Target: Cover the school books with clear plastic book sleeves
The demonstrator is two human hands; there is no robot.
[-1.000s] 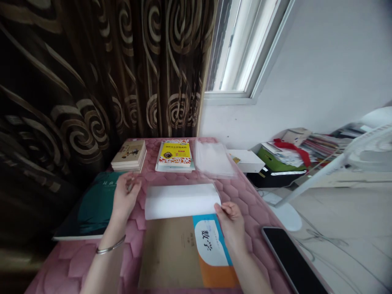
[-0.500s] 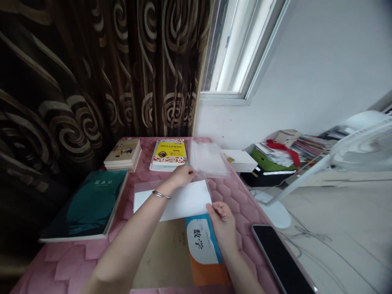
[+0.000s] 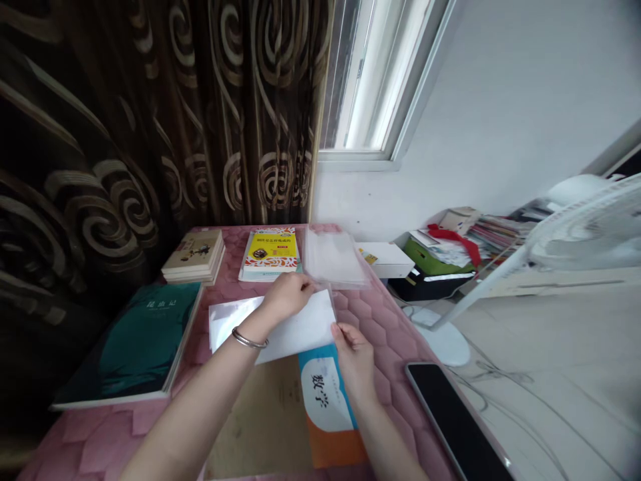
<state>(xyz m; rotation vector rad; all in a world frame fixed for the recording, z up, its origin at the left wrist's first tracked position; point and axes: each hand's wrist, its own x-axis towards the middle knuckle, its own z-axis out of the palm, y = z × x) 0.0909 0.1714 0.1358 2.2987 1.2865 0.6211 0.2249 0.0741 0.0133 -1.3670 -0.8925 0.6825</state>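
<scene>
My left hand reaches across and pinches the far edge of a clear plastic cover with a white sheet inside it. My right hand grips the cover's right corner. Both lie over a book with a brown, blue and orange front that rests open-side down on the pink quilted table. A metal bangle sits on my left wrist.
A dark teal book lies at the left. Behind are a stack of small books, a yellow book and a pile of clear plastic covers. A black phone lies at the right edge. A white fan stands beyond.
My left hand left the teal book's side, crossed to the right and took hold of the cover's far edge. The white sheet shifted left and flattened; my right hand stayed on the corner.
</scene>
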